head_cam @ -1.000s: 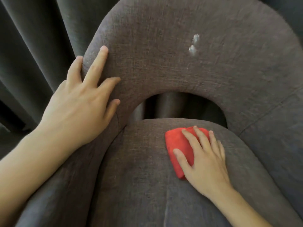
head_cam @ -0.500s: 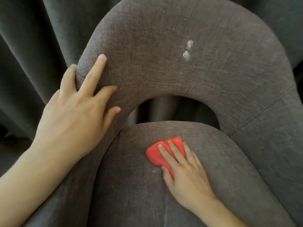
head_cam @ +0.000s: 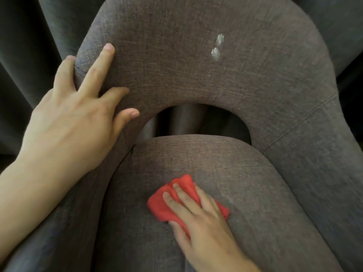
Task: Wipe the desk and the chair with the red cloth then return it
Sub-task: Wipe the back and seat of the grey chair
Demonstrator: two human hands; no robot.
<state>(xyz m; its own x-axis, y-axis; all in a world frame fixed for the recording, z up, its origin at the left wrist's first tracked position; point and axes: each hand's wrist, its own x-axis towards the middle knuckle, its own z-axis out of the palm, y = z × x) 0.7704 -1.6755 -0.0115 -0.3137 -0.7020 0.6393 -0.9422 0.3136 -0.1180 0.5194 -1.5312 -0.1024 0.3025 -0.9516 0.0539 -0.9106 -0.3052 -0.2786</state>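
Observation:
A grey fabric chair (head_cam: 245, 163) fills the view, its seat cushion in front and its curved backrest above. The red cloth (head_cam: 163, 205) lies folded on the seat, a little left of its middle. My right hand (head_cam: 198, 222) presses flat on the cloth, fingers spread over it, and covers much of it. My left hand (head_cam: 78, 118) rests on the left edge of the backrest, fingers apart, one finger curling round the rim. Two pale smudges (head_cam: 218, 46) mark the backrest at upper right. The desk is out of view.
Dark grey curtains (head_cam: 29, 55) hang behind and to the left of the chair. An arched gap (head_cam: 196, 120) opens between the backrest and the seat. The right armrest (head_cam: 324, 163) slopes down at the right.
My right hand has slid the red cloth toward me and to the left across the seat, away from its rear edge. My left hand has kept its hold on the backrest.

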